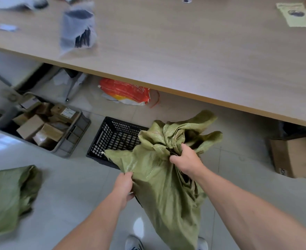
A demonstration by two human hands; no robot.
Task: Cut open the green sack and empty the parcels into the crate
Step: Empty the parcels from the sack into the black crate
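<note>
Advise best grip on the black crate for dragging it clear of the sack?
Probably the black crate's left rim, coming from its open left side. The green sack, held by the left hand and right hand, drapes over its right part, while the lattice wall and top edge on the left are exposed for fingers to hook.

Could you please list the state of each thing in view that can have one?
Green sack: held up over the black crate, bunched, limp.
Left hand: gripping the sack's side.
Right hand: clutching the gathered neck.
Black crate: on the floor, visible part empty.
Grey crate: filled with boxes.
Second green sack: crumpled on the floor.
Cardboard box: on its side.
</note>
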